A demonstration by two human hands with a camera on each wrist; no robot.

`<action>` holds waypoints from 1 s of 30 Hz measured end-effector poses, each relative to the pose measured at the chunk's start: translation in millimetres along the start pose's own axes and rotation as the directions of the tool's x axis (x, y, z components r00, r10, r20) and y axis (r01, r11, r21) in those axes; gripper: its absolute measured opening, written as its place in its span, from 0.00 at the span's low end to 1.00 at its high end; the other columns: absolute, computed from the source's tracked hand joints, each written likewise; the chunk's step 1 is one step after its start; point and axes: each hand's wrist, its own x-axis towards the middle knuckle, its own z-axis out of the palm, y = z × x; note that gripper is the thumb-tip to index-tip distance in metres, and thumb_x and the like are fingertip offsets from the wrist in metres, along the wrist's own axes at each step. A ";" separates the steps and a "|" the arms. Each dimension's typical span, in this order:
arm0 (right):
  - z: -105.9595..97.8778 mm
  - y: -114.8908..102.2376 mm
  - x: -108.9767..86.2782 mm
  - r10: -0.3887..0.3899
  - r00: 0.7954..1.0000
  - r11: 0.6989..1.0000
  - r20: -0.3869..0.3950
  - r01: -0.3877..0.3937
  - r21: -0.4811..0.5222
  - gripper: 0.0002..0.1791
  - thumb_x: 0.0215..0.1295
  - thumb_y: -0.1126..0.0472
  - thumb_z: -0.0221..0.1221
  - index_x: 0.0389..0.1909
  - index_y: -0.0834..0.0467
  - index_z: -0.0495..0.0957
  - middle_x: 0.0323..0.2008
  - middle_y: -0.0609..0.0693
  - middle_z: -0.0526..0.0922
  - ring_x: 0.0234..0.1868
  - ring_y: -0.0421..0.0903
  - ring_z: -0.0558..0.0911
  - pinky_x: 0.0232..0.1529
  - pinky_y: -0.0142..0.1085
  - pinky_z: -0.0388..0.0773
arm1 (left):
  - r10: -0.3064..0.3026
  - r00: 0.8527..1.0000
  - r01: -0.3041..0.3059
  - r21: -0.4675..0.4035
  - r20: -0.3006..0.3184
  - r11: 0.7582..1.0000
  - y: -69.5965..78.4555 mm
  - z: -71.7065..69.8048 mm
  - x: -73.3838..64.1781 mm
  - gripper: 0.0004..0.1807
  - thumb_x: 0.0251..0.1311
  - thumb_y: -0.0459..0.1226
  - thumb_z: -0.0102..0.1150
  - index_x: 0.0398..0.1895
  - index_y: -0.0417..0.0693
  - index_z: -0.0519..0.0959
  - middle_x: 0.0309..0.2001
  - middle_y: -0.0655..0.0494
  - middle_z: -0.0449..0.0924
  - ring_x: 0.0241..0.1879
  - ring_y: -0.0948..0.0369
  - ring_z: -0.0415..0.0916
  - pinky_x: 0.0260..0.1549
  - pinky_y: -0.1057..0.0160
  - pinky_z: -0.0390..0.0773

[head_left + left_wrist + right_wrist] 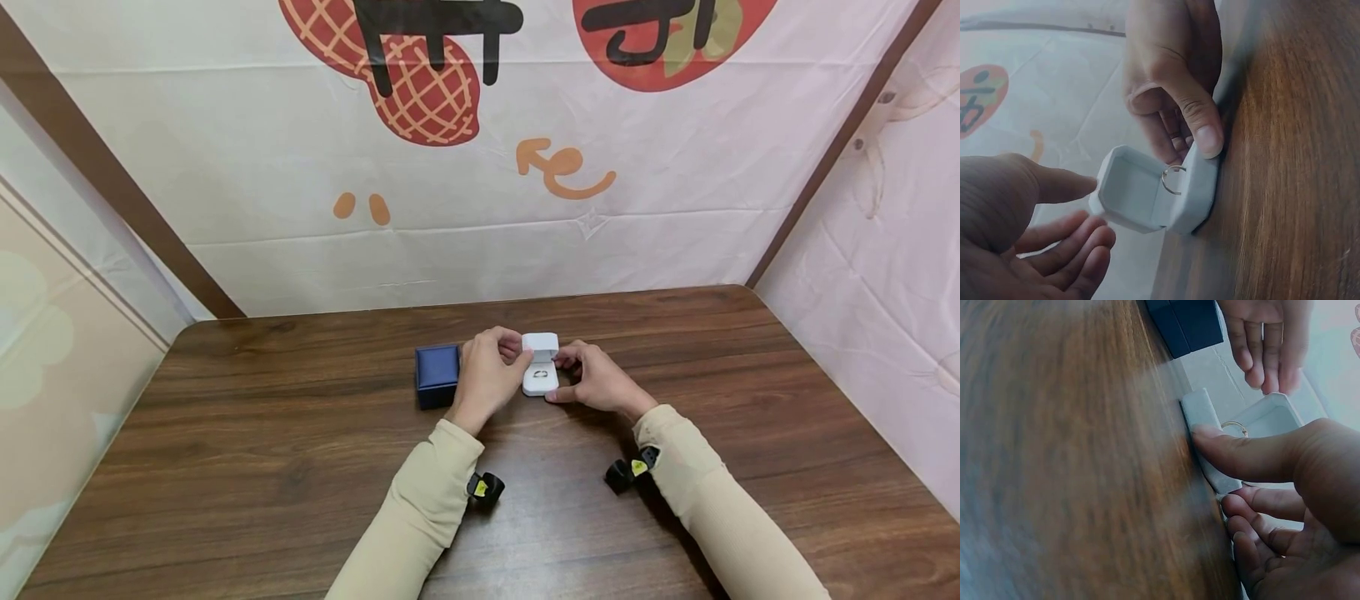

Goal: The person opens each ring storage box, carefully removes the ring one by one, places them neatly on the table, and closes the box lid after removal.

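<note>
A small white ring box [541,387] stands on the table with its lid raised. A thin gold-coloured ring [1174,180] sits upright in its base. My right hand [600,379] grips the base from the right, with the thumb [1241,453] at its front edge and the other fingers along its side. On the opposite side is my left hand [491,371], its thumb tip at the edge of the raised lid [1135,187]. The other left fingers [1266,359] are loosely extended by the lid.
A closed dark blue box [438,373] stands just left of my left hand. Both boxes rest on a brown wooden table [300,483]. Behind its far edge hangs a white printed cloth [480,258], with more cloth along both sides.
</note>
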 end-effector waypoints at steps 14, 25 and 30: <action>-0.2 3.1 0.1 -0.010 1.000 1.000 -0.013 0.010 -0.002 0.21 0.48 0.65 0.79 0.40 0.66 0.81 0.38 0.56 0.77 0.42 0.52 0.75 0.44 0.42 0.71 | 0.001 1.000 -0.002 0.142 0.008 0.990 3.1 7.0 -5.7 0.06 0.54 0.33 0.74 0.31 0.42 0.85 0.27 0.55 0.85 0.30 0.59 0.83 0.41 0.53 0.76; 0.7 4.9 0.7 -0.001 1.000 1.000 -0.006 0.001 -0.001 0.21 0.50 0.64 0.78 0.41 0.66 0.81 0.39 0.56 0.78 0.43 0.52 0.75 0.45 0.42 0.71 | -0.023 0.998 0.012 0.200 0.053 0.980 -2.0 18.7 -8.5 0.03 0.53 0.32 0.74 0.29 0.45 0.87 0.26 0.58 0.85 0.30 0.61 0.82 0.35 0.57 0.80; 0.0 4.2 0.2 -0.001 1.000 1.000 -0.005 0.001 0.005 0.20 0.50 0.65 0.78 0.41 0.66 0.81 0.39 0.56 0.77 0.43 0.52 0.75 0.45 0.41 0.71 | -0.025 0.997 0.012 0.182 0.066 0.983 -5.5 23.9 -7.7 0.02 0.53 0.30 0.73 0.28 0.43 0.88 0.26 0.57 0.85 0.30 0.59 0.82 0.35 0.56 0.79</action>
